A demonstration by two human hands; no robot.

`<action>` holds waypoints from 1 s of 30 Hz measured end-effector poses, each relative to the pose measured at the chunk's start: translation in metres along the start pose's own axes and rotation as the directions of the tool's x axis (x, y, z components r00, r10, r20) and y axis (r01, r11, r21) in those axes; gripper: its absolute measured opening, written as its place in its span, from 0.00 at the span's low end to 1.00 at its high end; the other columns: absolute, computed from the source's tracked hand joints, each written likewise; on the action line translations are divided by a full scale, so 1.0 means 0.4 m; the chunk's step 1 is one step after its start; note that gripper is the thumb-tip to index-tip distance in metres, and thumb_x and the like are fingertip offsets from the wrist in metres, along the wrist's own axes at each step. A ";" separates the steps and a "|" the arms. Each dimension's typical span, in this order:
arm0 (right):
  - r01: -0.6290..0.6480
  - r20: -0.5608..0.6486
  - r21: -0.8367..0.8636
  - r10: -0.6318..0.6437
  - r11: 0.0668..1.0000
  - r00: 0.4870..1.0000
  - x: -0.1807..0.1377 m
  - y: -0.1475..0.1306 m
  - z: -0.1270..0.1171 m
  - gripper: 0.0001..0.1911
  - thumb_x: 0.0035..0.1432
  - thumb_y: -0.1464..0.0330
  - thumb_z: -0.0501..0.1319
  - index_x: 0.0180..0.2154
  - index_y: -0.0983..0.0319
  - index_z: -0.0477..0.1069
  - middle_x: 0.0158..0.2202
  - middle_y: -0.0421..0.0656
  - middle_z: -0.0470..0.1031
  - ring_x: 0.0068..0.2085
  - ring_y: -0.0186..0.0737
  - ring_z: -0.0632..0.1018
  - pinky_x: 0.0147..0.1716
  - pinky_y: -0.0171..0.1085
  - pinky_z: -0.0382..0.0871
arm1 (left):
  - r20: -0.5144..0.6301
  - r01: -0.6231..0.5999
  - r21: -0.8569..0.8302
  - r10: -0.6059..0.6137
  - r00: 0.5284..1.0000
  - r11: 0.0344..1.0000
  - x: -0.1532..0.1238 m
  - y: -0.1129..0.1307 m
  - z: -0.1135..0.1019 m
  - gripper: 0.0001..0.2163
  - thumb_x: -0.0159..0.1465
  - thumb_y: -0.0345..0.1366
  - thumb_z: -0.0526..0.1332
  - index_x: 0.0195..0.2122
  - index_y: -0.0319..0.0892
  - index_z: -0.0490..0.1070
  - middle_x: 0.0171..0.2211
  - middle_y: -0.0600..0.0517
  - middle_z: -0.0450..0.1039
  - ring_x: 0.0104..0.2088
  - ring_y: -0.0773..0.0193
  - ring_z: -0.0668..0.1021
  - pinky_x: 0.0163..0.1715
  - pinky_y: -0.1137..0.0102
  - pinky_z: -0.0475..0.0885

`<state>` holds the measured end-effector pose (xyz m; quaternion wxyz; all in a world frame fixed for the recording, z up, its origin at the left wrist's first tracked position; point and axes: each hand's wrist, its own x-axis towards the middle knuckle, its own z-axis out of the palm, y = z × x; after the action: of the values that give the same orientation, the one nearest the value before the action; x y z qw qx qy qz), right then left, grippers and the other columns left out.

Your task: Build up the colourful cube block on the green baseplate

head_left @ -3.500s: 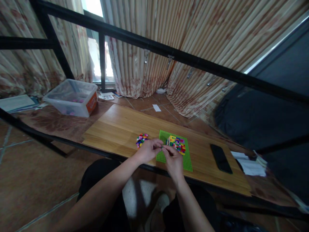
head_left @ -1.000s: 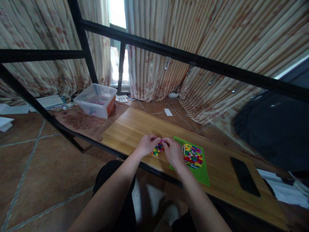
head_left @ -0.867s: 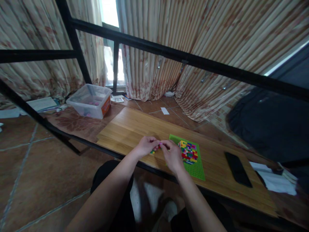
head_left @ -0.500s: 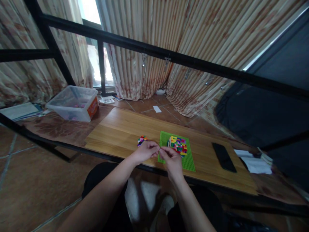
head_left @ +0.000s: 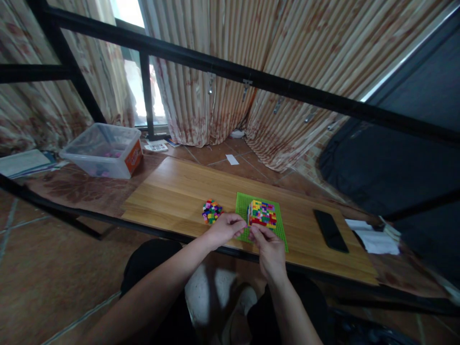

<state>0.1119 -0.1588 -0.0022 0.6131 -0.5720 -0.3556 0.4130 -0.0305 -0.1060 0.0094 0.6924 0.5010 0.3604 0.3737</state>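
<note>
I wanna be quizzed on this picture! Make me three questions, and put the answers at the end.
1. What colour is the baseplate under the block stack?
2. True or false: the pile of loose bricks lies on the baseplate.
3. Which is nearest the loose bricks?
A) the right hand
B) the left hand
C) the black phone

Key: 1. Green. 2. False; they lie on the wooden board. 3. B.

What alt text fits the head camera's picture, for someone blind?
A person's left hand and right hand are close together over a green baseplate, in front of a block of colorful bricks standing on it. A pile of loose bricks lies to the left on the wooden board, a black phone to the right.
</note>
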 end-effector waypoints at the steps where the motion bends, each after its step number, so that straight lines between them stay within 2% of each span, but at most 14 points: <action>1: 0.028 -0.029 -0.060 -0.030 0.998 0.999 0.011 -0.006 -0.013 0.16 0.46 0.57 0.70 0.35 0.60 0.79 0.32 0.43 0.80 0.31 0.39 0.76 0.36 0.42 0.71 | -0.020 0.012 -0.008 -0.012 1.000 1.000 0.002 0.001 -0.003 0.09 0.57 0.39 0.63 0.26 0.37 0.72 0.21 0.56 0.69 0.21 0.73 0.69 0.24 0.75 0.64; 3: 0.106 -0.042 -0.217 -0.117 0.970 0.992 0.037 -0.024 -0.040 0.16 0.49 0.56 0.67 0.36 0.60 0.79 0.35 0.44 0.80 0.34 0.42 0.77 0.40 0.43 0.71 | -0.048 0.035 -0.026 -0.036 0.998 0.999 0.006 0.005 -0.011 0.09 0.56 0.39 0.65 0.27 0.37 0.73 0.22 0.54 0.71 0.21 0.73 0.70 0.25 0.75 0.65; 4: 0.164 -0.011 -0.309 -0.176 0.937 0.984 0.051 -0.035 -0.053 0.16 0.51 0.56 0.66 0.36 0.61 0.79 0.36 0.45 0.80 0.37 0.43 0.78 0.42 0.44 0.70 | -0.053 0.042 -0.035 -0.044 0.998 0.999 0.007 0.007 -0.015 0.09 0.55 0.39 0.65 0.27 0.37 0.73 0.22 0.54 0.71 0.21 0.73 0.71 0.25 0.75 0.66; 8: 0.389 0.176 -0.586 -0.357 0.711 0.917 0.094 -0.074 -0.082 0.16 0.56 0.56 0.61 0.34 0.61 0.80 0.38 0.48 0.78 0.41 0.46 0.77 0.45 0.44 0.69 | -0.054 0.042 -0.051 -0.045 0.998 0.998 0.009 0.015 -0.024 0.09 0.53 0.38 0.67 0.28 0.37 0.74 0.22 0.54 0.72 0.21 0.72 0.72 0.25 0.75 0.66; 12: 0.498 0.313 -0.706 -0.409 0.503 0.857 0.122 -0.081 -0.078 0.18 0.59 0.56 0.57 0.32 0.61 0.80 0.37 0.49 0.76 0.39 0.47 0.76 0.42 0.46 0.69 | -0.065 0.036 -0.069 -0.041 0.997 0.997 0.012 0.016 -0.025 0.06 0.52 0.35 0.66 0.28 0.37 0.74 0.20 0.55 0.72 0.20 0.73 0.70 0.24 0.76 0.64; 15: 0.521 0.357 -0.745 -0.412 0.415 0.838 0.137 -0.074 -0.072 0.17 0.59 0.59 0.56 0.31 0.60 0.80 0.36 0.49 0.75 0.40 0.47 0.76 0.41 0.46 0.69 | -0.075 0.036 -0.083 -0.042 0.996 0.996 0.015 0.012 -0.026 0.06 0.52 0.33 0.66 0.29 0.37 0.74 0.20 0.55 0.71 0.20 0.74 0.70 0.24 0.76 0.64; 19: 0.501 0.359 -0.787 -0.395 0.360 0.846 0.153 -0.073 -0.066 0.13 0.57 0.62 0.58 0.29 0.60 0.79 0.35 0.48 0.75 0.40 0.47 0.76 0.41 0.45 0.68 | -0.079 0.027 -0.100 -0.035 0.996 0.995 0.017 0.009 -0.029 0.06 0.52 0.33 0.66 0.30 0.37 0.74 0.21 0.55 0.72 0.20 0.74 0.70 0.25 0.76 0.64; 24: 0.470 0.330 -0.813 -0.392 0.344 0.859 0.161 -0.076 -0.061 0.11 0.55 0.64 0.59 0.28 0.61 0.77 0.33 0.47 0.75 0.35 0.44 0.75 0.37 0.42 0.68 | -0.078 0.021 -0.109 -0.029 0.997 0.994 0.018 0.009 -0.029 0.06 0.53 0.33 0.66 0.32 0.37 0.76 0.22 0.55 0.72 0.20 0.74 0.70 0.25 0.75 0.64; 30: 0.551 0.336 -0.773 -0.535 0.314 0.775 0.140 -0.040 -0.067 0.15 0.60 0.64 0.55 0.30 0.62 0.78 0.34 0.48 0.76 0.36 0.44 0.75 0.39 0.43 0.69 | -0.108 0.026 -0.077 -0.034 0.994 0.997 0.020 0.006 -0.031 0.06 0.56 0.33 0.65 0.33 0.37 0.78 0.23 0.54 0.72 0.21 0.74 0.70 0.25 0.75 0.64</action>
<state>0.1607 -0.1187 0.0093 0.3574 -0.6355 -0.6834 -0.0367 -0.0381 -0.0934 0.0077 0.6958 0.4479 0.3907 0.4033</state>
